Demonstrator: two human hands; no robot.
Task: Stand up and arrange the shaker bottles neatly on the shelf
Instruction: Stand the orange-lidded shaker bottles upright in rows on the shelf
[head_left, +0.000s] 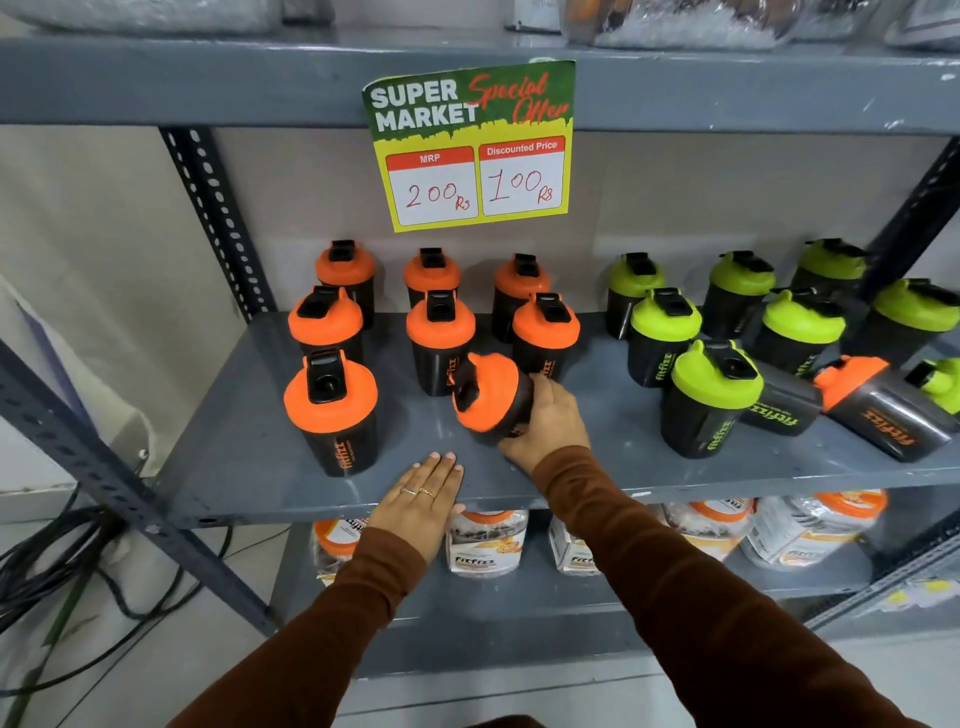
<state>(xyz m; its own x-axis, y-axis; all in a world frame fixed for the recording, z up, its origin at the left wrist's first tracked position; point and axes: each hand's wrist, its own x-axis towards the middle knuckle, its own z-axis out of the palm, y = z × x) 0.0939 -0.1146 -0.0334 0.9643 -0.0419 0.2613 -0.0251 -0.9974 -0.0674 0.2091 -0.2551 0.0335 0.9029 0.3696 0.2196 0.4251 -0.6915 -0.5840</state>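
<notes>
My right hand grips a black shaker bottle with an orange lid, tilted with its lid toward me, just above the grey shelf. My left hand lies flat on the shelf's front edge, fingers together, holding nothing. Several orange-lidded bottles stand upright in rows on the left. Several green-lidded bottles stand upright on the right. At the far right an orange-lidded bottle and two green-lidded ones lie on their sides.
A price sign hangs from the shelf above. Jars and packets fill the shelf below. Slotted metal uprights frame the unit. Black cables lie on the floor at the left.
</notes>
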